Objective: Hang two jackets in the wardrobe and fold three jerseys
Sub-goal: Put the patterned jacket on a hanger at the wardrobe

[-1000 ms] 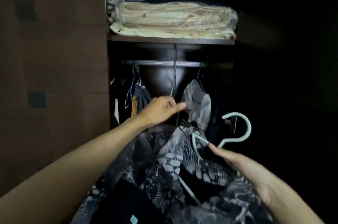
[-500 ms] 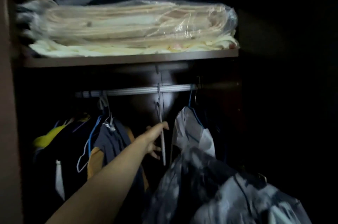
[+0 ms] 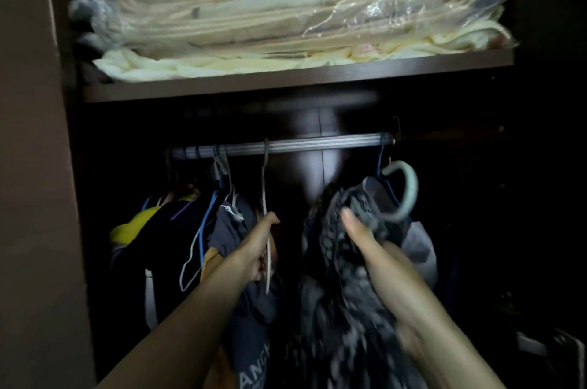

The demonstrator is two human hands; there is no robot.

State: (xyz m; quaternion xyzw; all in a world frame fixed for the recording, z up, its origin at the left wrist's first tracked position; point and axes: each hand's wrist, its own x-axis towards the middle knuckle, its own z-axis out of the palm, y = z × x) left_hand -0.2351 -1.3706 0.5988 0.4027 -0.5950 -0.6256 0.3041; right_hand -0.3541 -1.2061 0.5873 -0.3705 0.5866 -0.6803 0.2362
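Dim wardrobe space is spanned by a rail (image 3: pixel 286 144). Below the rail, to its left, hung clothes (image 3: pixel 178 229) are held aside by the left hand (image 3: pixel 255 250), fingers curled around a bare hanger (image 3: pixel 266 229). Below its right end, the patterned jacket (image 3: pixel 336 261) is gripped at its pale hanger (image 3: pixel 401 191) by the right hand (image 3: pixel 378 256). Soft, limp cloth is best carried by the hanger's neck. Blur hides the right fingers.

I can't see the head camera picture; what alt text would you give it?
A person's right hand lifts a patterned jacket on a pale hanger toward a wardrobe rail, while the left hand holds hanging clothes aside. Bagged bedding lies on the shelf above.
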